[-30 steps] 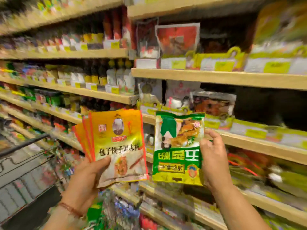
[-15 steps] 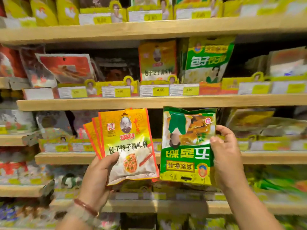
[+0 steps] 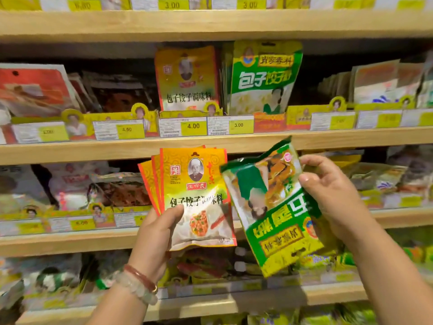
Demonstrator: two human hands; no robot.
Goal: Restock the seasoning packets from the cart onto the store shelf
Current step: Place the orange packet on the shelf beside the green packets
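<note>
Since half a second ago, my right hand (image 3: 332, 198) has tipped the green packet (image 3: 274, 207) so its top leans left, toward the yellow packets (image 3: 196, 198); before, it hung straight. The shelf has also come closer and the matching stock sits higher in view.

My left hand (image 3: 159, 231) grips a fan of yellow packets upright, thumb pressed across the front one, fingers curled behind. My right hand pinches the green packet by its right edge, thumb in front, fingers behind; its print is upside down and its long axis runs slantwise from upper left to lower right.

Both slots lie above my hands on the shelf (image 3: 328, 139) with the price tags: the yellow row (image 3: 187, 78) straight over my left hand, the green row (image 3: 262, 76) just beside it, up and left of my right hand. I judge the green packet needs turning over, then lifting up to the green row; the right hand is nearer.
</note>
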